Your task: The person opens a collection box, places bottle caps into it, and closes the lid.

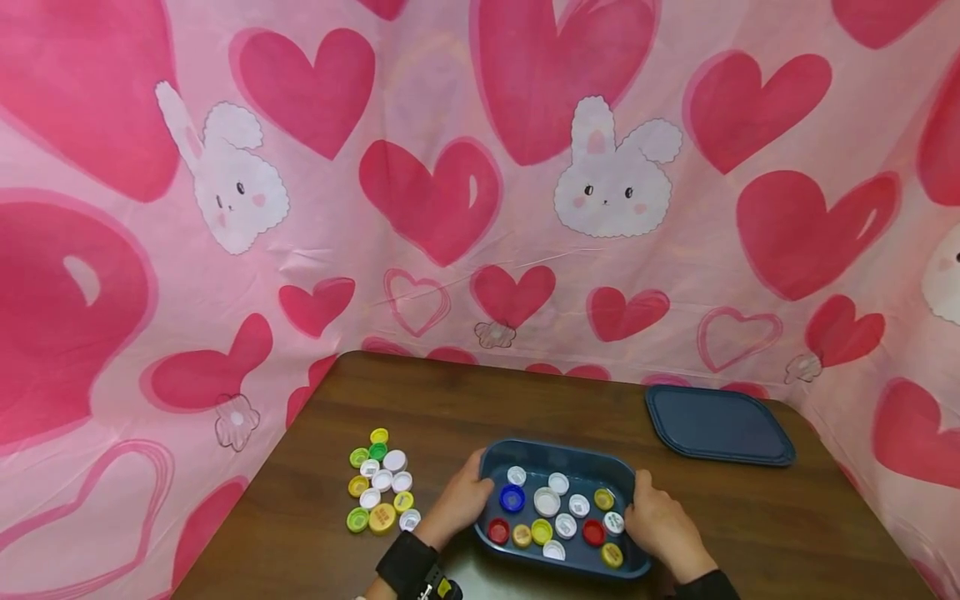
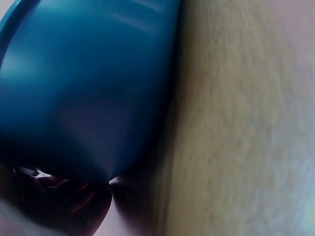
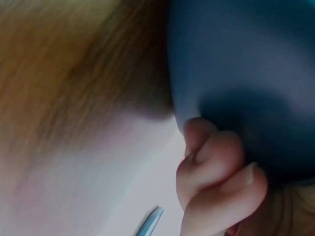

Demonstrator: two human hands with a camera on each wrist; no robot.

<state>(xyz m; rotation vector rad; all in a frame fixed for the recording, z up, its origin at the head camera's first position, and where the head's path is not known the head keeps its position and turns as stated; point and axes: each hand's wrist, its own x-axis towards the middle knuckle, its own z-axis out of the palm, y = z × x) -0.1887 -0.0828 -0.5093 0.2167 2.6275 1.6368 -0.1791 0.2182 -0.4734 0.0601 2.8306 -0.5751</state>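
Pink sheeting printed with red hearts and white bunnies (image 1: 613,171) walls in a dark wooden surface (image 1: 765,533) on three sides. Nearest the camera, at the near edge, a blue plastic tray (image 1: 558,457) sits between both hands. The left hand (image 1: 459,502), with a black wrist strap behind it, wraps the tray's left end, its grip curled round the rim with the thumb over the top edge. The right hand (image 1: 662,525) does the same at the right end, its grip closed on that wall; the right wrist view shows bent fingers (image 3: 216,162) pressed against the blue side. In the left wrist view the tray's underside (image 2: 83,93) fills the frame, blurred, above the wood.

Inside the tray lie loose bottle caps (image 1: 557,517) spread over its floor: white ones, a blue cap (image 1: 512,498) near the left wall, two red ones, and several yellow ones toward the near and right side.

Just left of the left hand, a second cluster of caps (image 1: 378,483) rests directly on the wood: green, yellow and white, touching one another in a rough column.

Farther back and to the right, well apart from the tray, a flat blue lid (image 1: 716,425) lies near the far right corner.
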